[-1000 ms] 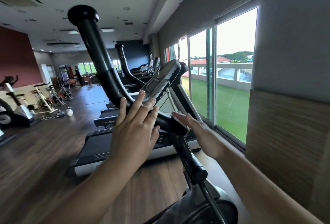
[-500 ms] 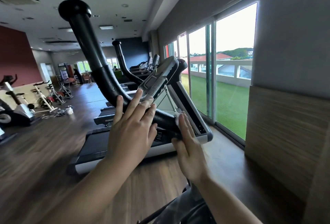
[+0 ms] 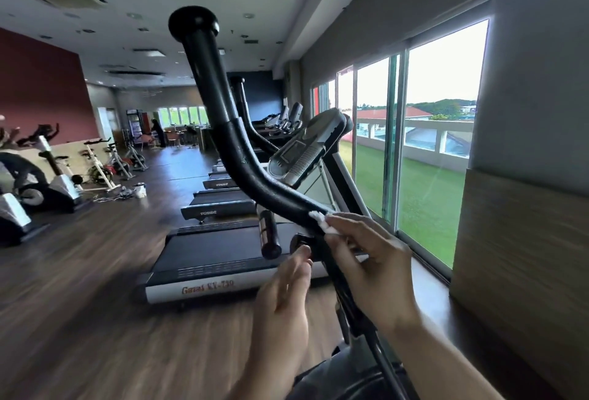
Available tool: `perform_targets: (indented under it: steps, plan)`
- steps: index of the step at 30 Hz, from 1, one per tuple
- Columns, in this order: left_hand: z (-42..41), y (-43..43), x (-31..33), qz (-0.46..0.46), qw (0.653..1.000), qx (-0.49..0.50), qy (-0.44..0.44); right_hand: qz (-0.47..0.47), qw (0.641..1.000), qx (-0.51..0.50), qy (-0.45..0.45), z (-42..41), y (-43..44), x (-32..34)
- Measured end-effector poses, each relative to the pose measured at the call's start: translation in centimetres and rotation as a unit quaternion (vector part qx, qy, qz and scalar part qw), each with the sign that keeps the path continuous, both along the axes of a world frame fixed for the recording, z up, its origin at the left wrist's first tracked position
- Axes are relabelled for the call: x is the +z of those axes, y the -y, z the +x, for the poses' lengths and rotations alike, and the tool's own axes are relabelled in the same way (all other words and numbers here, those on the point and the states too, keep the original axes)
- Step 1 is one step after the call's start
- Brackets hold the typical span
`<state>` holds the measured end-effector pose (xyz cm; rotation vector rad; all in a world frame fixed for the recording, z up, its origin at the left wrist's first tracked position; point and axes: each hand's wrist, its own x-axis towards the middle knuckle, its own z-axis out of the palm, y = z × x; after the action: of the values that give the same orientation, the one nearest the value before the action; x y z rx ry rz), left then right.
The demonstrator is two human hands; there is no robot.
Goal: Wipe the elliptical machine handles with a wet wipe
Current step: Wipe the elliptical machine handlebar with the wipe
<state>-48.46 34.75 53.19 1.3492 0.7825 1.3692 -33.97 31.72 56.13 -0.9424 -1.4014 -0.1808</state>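
Note:
The elliptical's black foam-covered handle [image 3: 236,157] rises in a curve from lower right to a knob at the top centre. My right hand [image 3: 366,259] pinches a small white wet wipe [image 3: 320,220] against the lower end of that handle, near the joint. My left hand [image 3: 283,304] hovers below the handle, fingers loosely apart, blurred, holding nothing. A short black stub grip [image 3: 269,234] sticks out under the handle. The machine's grey console [image 3: 306,148] sits behind the handle.
Treadmills [image 3: 220,259] line up along the window side ahead. Spin bikes [image 3: 57,170] stand at the left by the red wall. Wooden floor lies between them. Large windows [image 3: 439,132] and a wood-panelled wall [image 3: 522,266] close off the right.
My left hand has come off the handle and dropped below it. My right hand has moved up onto the handle's lower end, with the wipe now showing. The view has shifted back and left.

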Motion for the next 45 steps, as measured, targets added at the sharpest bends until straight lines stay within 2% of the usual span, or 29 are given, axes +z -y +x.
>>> perform_targets:
  steps: [3,5,8,11,13,15,18,22,24,28,31,34,37,38,40,43,45]
  plan:
    - [0.4,1.9,1.4,-0.088,0.967,-0.087,0.221,0.014,0.995,-0.009,0.101,-2.6,0.3,0.0]
    - [-0.8,3.4,2.2,-0.117,0.935,-0.107,0.316,0.005,0.984,-0.004,0.178,-4.0,0.0,0.2]
    - [-3.0,2.5,3.4,-0.127,0.914,-0.096,0.373,-0.002,0.977,0.033,0.211,-5.4,0.0,1.1]
    - [-5.4,1.4,5.9,-0.061,0.925,0.023,0.375,0.004,0.992,0.028,0.124,-5.6,-0.2,3.7]
    - [-6.5,0.6,8.1,0.051,0.935,0.117,0.33,-0.006,0.997,0.016,0.072,-5.4,-1.2,5.7]
    - [-6.8,-1.0,9.8,0.189,0.937,0.19,0.223,-0.021,0.999,-0.001,0.037,-5.3,-2.5,6.9]
    - [-5.2,-2.9,10.4,0.308,0.917,0.227,0.109,-0.034,0.999,-0.014,0.015,-5.5,-3.9,7.3]
    - [-1.6,-1.3,7.7,0.342,0.918,0.196,-0.035,-0.028,0.997,-0.034,0.069,-5.3,-4.2,6.4]
    - [-1.0,-1.1,6.5,0.355,0.908,0.201,-0.101,-0.034,0.997,-0.034,0.066,-4.5,-4.2,6.0]
    - [-1.5,-4.1,8.1,0.401,0.839,0.305,-0.207,-0.044,0.998,-0.015,0.042,-2.4,-4.8,5.9]
    - [-1.3,-5.1,8.0,0.397,0.802,0.362,-0.26,-0.057,0.997,0.004,0.054,-0.7,-5.3,5.7]
    - [-0.2,-4.4,5.5,0.377,0.796,0.378,-0.284,-0.06,0.994,0.032,0.089,0.6,-5.7,5.4]
    - [0.2,-5.0,7.3,0.364,0.782,0.416,-0.288,-0.06,0.99,0.058,0.118,1.5,-6.5,5.9]
    - [0.1,-5.1,8.4,0.352,0.787,0.424,-0.277,-0.055,0.988,0.066,0.128,1.6,-6.8,6.1]
    - [0.5,-4.7,8.8,0.329,0.822,0.413,-0.213,-0.042,0.985,0.087,0.141,1.7,-7.2,6.4]
    - [2.2,-3.2,6.3,0.318,0.896,0.306,-0.057,-0.04,0.979,0.122,0.159,1.5,-7.1,6.4]
    - [1.5,-2.9,7.5,0.281,0.932,0.227,0.038,-0.037,0.974,0.132,0.179,1.4,-6.9,6.6]
